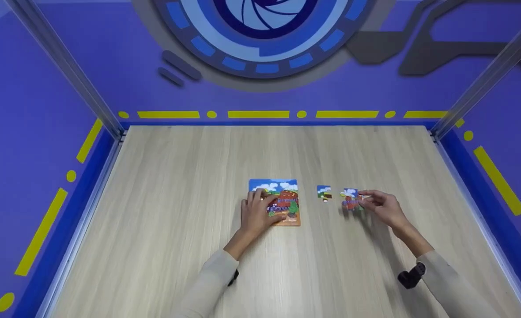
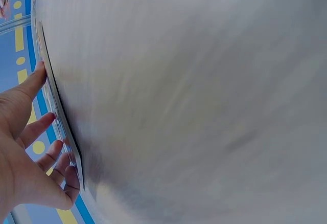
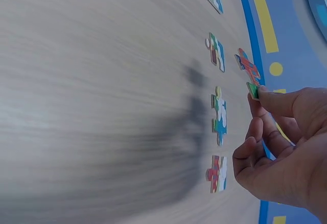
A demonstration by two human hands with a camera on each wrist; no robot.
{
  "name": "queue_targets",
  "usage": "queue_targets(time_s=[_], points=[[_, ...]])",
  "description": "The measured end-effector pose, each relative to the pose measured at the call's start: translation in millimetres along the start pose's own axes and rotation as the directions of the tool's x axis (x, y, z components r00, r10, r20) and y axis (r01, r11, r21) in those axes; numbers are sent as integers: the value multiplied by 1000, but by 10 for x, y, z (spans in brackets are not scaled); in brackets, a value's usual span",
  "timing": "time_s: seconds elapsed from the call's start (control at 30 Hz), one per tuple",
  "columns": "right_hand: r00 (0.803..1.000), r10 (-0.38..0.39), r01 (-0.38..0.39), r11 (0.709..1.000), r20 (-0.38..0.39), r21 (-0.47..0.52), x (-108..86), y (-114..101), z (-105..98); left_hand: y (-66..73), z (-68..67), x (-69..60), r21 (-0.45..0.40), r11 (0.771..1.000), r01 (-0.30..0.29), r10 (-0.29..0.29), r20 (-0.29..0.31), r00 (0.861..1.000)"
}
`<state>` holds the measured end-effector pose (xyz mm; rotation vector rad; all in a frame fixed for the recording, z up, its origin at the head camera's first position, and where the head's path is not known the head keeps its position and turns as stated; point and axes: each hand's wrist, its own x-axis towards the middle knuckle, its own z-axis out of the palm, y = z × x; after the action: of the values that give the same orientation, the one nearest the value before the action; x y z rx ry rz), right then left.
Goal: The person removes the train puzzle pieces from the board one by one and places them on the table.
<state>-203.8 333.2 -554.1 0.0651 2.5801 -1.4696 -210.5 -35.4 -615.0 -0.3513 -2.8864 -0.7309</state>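
Observation:
A square jigsaw puzzle with a picture of sky, clouds and red shapes lies flat on the wooden table. My left hand rests on its left part, fingers spread and touching the surface, thumb near the lower edge. Off to the right, my right hand pinches a red and green puzzle piece between thumb and fingers, raised above the table. Beneath and beside it lie loose pieces: one with sky and green, one with sky, cloud and knobs, and one red and white.
The light wood table is bounded by blue walls with yellow dashes. Metal posts stand at the back corners. A dark shadow of my right hand falls on the table.

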Motion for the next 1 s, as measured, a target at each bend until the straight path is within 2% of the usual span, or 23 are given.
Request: queue_targets(time_s=[0.4,0.63,1.0], points=[[998,49,-48,999,-35,25,-109,164,-185,-17,16,-4,-19,1000,-1,2,4,1000],[996,77,-77,997,-44,-15,-220,288,-304,-15,13,-7,-23,1000,2,-2,0,1000],[992,105,-108,993,-64,-45,-275,525,-297,-5,7,-4,0,1000,-7,7,-18,1000]])
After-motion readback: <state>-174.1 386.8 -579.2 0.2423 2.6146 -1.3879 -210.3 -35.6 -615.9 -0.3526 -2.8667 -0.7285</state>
